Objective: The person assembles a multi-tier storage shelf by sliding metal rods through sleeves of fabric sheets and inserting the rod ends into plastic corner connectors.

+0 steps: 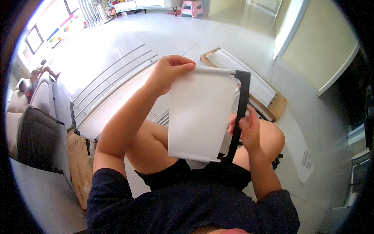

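A white fabric panel [198, 113] with a rod along its top and bottom edges is held up above my lap. My left hand [171, 72] is closed on its upper left corner, thumb and fingers pinching the rod edge. Along the panel's right side runs a black end bracket [242, 109], joined to the rods at the upper and lower corners. My right hand [249, 126] is wrapped round the middle of this bracket, slightly blurred, with some fingertips showing on its inner side. Part of the bracket's lower inner side is shaded.
To the left lies a rack section [113, 82] of parallel metal rods with a white sheet. A long open cardboard box [278, 107] with white contents rests ahead right. Flat cardboard [80, 167] leans by the grey sofa [39, 136]. A pink stool [192, 8] stands far off.
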Demonstrator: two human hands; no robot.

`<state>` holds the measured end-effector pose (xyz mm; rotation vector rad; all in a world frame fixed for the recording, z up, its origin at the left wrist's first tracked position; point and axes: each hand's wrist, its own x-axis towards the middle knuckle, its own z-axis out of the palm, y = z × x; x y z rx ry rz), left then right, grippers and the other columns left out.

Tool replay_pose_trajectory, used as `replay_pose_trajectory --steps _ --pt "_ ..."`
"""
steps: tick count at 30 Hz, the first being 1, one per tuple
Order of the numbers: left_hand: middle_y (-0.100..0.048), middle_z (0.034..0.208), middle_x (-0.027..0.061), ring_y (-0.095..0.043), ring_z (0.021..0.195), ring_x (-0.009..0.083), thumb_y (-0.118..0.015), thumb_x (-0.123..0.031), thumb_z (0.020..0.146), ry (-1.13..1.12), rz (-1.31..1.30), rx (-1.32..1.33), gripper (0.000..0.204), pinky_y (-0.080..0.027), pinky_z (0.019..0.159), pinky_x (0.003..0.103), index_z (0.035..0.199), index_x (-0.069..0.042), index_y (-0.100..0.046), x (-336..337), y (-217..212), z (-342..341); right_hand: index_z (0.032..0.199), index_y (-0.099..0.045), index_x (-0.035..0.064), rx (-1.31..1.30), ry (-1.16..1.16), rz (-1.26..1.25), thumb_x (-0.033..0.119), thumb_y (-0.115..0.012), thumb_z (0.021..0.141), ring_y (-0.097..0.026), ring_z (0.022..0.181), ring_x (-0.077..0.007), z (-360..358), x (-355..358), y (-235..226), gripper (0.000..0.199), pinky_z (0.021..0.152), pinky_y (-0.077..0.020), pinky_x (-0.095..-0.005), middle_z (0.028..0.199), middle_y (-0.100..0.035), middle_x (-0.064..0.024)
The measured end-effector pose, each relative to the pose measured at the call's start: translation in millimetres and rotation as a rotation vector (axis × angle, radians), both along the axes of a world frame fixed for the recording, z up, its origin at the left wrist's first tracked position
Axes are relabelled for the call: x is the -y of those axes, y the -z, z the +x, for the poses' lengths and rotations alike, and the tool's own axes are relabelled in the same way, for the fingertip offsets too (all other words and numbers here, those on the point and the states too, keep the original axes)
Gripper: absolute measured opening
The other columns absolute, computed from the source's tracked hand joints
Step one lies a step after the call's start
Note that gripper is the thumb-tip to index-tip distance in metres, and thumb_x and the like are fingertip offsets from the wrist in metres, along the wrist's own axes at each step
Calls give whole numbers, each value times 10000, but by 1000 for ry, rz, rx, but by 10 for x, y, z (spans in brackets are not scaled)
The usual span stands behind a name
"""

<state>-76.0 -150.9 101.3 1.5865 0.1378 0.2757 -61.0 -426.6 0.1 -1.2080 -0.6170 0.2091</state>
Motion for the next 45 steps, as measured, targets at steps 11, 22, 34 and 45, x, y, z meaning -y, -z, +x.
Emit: replay_pose_trajectory --steps 11,22,34,45 --pt "-665 788 100 -610 677 129 -722 -84 763 73 224 -76 188 -510 624 251 909 29 -686 -217 181 -100 1070 -548 41 -151 136 -77 269 -498 951 -425 348 -79 283 -47 -437 262 345 -330 -201 525 -535 -38" --pt "-617 1028 137 -610 850 164 -607 -69 841 76 -278 34 490 -500 748 274 1290 32 -437 -357 856 -33 1069 -562 60 -199 292 -141 345 -459 957 -423 351 -82 670 -91 -386 323 338 -327 -203 524 -517 -19" --pt "-614 743 53 -558 601 97 -601 -197 894 -329 34 -194 216 -460 527 233 903 18 -608 -92 1538 -670 1221 -480 46 -321 381 29 363 -460 954 -504 455 -101 886 -717 -164 414 399 -388 -218 627 -567 -42" --pt "-608 721 36 -554 596 88 -636 -198 872 -334 93 -385 230 -466 527 237 931 24 -627 -569 1449 -516 1214 -423 65 -391 171 -168 154 -464 946 -359 348 -79 684 -637 67 285 327 -321 -206 551 -413 9"
